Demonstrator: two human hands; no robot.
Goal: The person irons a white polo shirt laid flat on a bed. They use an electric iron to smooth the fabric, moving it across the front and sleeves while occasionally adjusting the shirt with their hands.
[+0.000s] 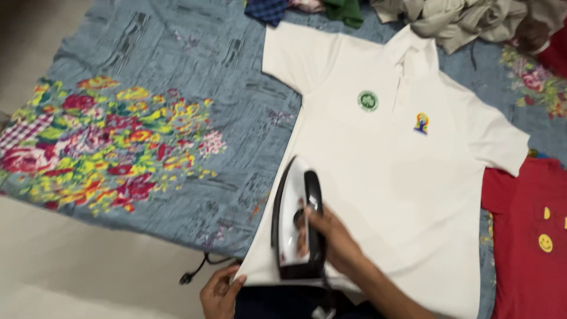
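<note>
A white polo shirt (390,159) lies flat, front up, on a blue floral bedsheet (177,77). It carries a round green badge and a small coloured badge on the chest. My right hand (331,233) grips the black handle of a black and white electric iron (295,227), which rests on the shirt's lower left part. At the bottom of the view my left hand (220,292) pinches the shirt's lower hem corner and holds it against the sheet.
A red shirt with yellow smiley faces (531,236) lies to the right. A pile of crumpled clothes (460,18) sits at the top. The iron's black cord and plug (198,272) trail onto the pale floor (77,266) at the left.
</note>
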